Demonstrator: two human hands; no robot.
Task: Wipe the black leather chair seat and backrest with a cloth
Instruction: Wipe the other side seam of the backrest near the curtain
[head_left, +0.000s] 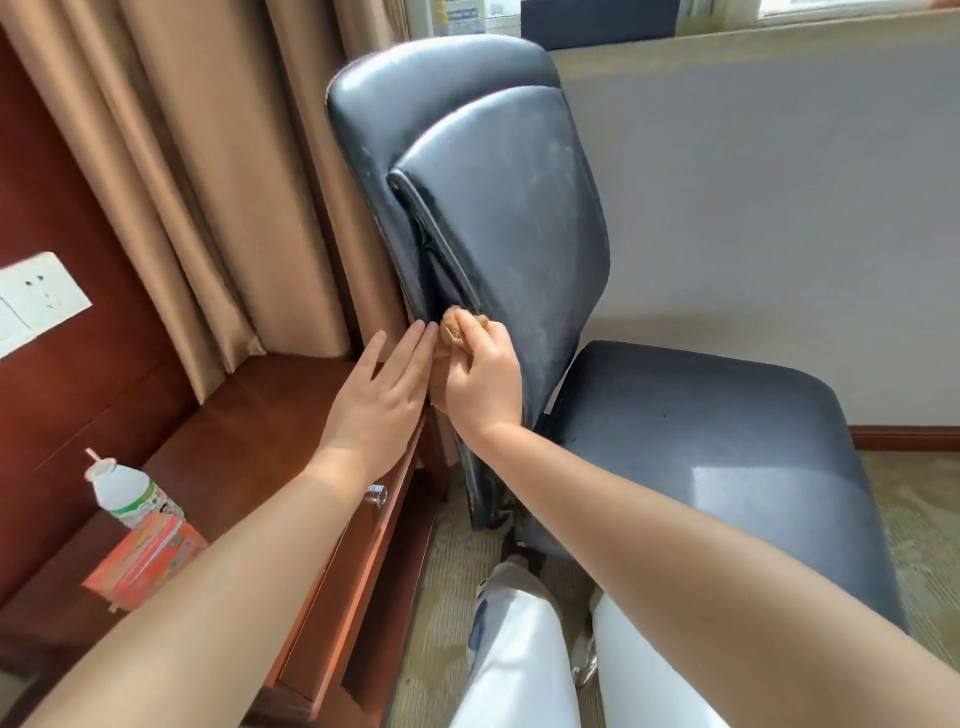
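Note:
The black leather chair stands in the middle, its backrest (498, 208) upright on the left and its seat (701, 441) stretching to the right. My right hand (483, 379) grips a small bunched brown cloth (453, 325) against the backrest's lower left edge. Beside it, my left hand (384, 389) has straight fingers, with the fingertips touching the backrest's side edge next to the cloth. Most of the cloth is hidden inside my right fist.
A reddish wooden desk (249, 415) with a drawer knob (378, 493) sits left of the chair. On it are a plastic bottle (130, 493) and an orange packet (150, 556). Beige curtains (208, 182) hang behind. A grey wall (779, 208) is on the right.

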